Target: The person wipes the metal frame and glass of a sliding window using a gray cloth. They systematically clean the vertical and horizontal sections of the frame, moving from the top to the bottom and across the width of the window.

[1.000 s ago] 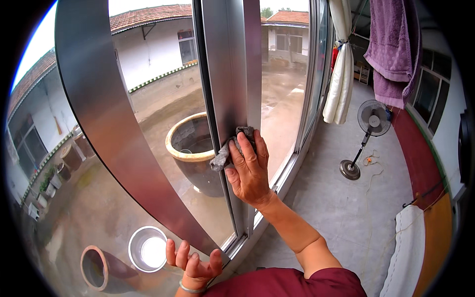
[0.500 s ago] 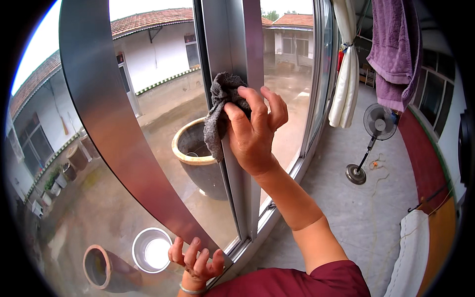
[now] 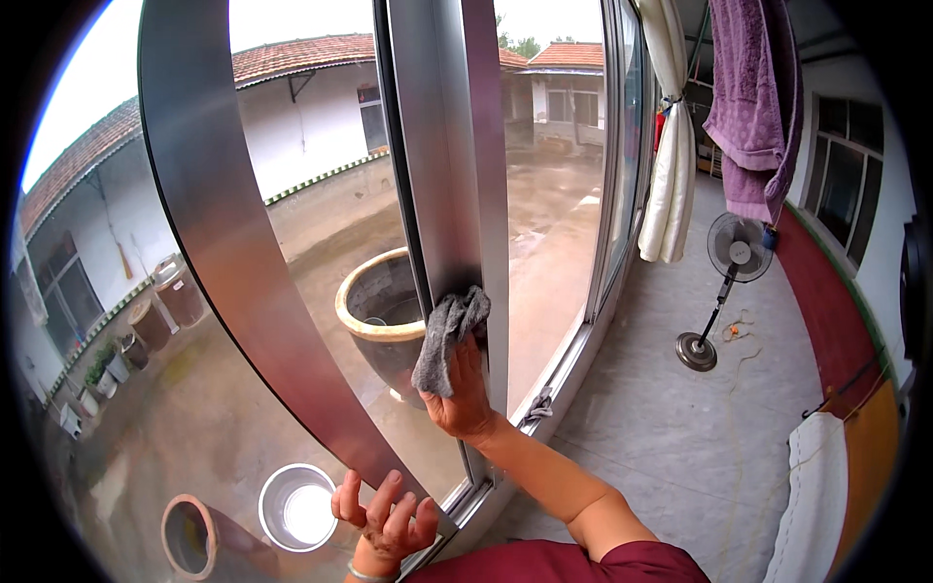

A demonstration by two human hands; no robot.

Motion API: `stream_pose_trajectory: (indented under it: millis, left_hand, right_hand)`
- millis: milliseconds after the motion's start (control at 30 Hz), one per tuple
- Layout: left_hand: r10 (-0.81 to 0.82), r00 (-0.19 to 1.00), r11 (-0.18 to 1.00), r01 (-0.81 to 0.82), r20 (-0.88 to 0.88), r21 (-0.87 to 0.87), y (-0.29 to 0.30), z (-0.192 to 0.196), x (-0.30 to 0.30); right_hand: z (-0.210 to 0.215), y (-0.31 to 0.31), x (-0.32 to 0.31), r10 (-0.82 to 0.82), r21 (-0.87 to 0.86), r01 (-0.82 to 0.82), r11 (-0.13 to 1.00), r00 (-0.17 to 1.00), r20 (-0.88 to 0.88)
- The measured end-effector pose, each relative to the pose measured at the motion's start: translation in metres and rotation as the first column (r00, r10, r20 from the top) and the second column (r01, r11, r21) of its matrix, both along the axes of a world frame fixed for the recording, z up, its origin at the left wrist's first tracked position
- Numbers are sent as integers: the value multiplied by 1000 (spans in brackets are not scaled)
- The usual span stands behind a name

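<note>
A crumpled grey cloth (image 3: 451,335) is pressed against the metal window post (image 3: 455,194) at the middle of the view. My right hand (image 3: 465,396) grips it from below, its fingertips partly covered by the folds. Low down, my left hand (image 3: 387,520) is raised with its fingers apart and slightly bent, holding nothing. It is beside the lower end of the wide, shiny metal frame strip (image 3: 282,301); whether it touches the strip I cannot tell. A bracelet circles that wrist.
A small dark grey cloth (image 3: 537,406) lies on the window sill track. Beyond the glass are a large rimmed vat (image 3: 374,335), a metal basin (image 3: 297,507) and a clay pot (image 3: 190,536). Indoors, a standing fan (image 3: 739,255), a tied curtain (image 3: 671,146) and a purple towel (image 3: 756,107) are to the right.
My right hand has slid down the window post with the grey cloth, from about mid-height to lower on it. My left hand has stayed nearly where it was.
</note>
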State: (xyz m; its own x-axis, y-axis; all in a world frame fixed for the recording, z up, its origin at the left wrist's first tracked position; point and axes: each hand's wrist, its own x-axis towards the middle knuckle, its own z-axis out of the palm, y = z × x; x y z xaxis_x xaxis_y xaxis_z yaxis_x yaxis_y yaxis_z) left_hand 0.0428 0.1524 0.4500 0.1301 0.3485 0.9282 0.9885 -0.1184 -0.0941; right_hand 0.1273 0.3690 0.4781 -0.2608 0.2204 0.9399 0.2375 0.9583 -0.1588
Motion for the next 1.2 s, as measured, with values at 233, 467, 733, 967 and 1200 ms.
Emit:
stream_pose_trajectory:
  millis: [233,467,733,967,1200]
  left_hand:
    - [17,997,999,-14,75,-44,-6,-4,1]
    - [-267,957,962,259,110,81,-8,11,0]
    - [-373,912,923,346,169,168,-8,38,-1]
    - [-549,817,804,460,175,377,27,45,1]
    - [-350,932,935,342,95,90,-7,51,-9]
  right_hand:
    - [117,16,-12,13,173,6,985,994,-109]
    - [228,26,-11,97,370,-4,929,968,-233]
    - [363,36,-34,160,545,56,837,927,-340]
    - [481,59,-31,209,501,-3,866,911,-355]
    - [623,96,-59,-282,457,604,653,754,-594]
